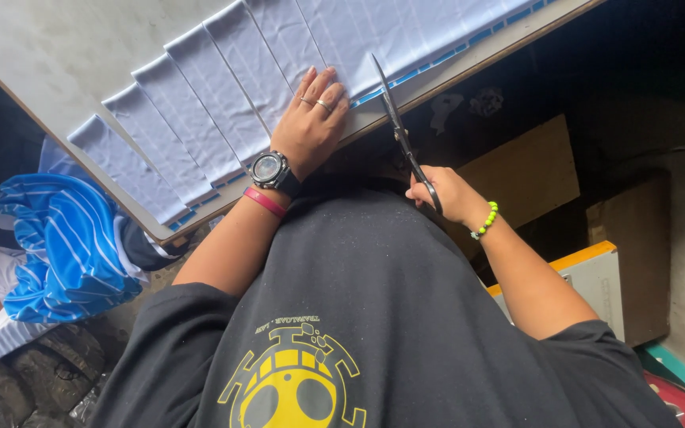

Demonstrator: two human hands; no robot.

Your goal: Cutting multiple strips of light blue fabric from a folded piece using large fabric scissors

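Left hand (308, 127) flat, fingers spread, pinning the pale fabric (279, 55) at the near edge of the bench (57, 47); right hand (445, 194) closed through the handles of black scissors (402, 131), blades parted over the cloth edge. Fabric probably light, limp, prone to sliding; best pressed close beside the blades. Cut strips (176, 135) fanned leftward; striped blue cloth (65, 246) heaped below.

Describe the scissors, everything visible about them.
The scissors are long, dark-bladed shears with black handles, metal by the look. The right hand grips the handles off the table's near edge. The blades look nearly closed, their point lying on the pale fabric, which is already cut into strips with a blue striped border. They slant from the handles up and away across the table edge. The left hand presses flat on the fabric just beside the blades, not touching them.
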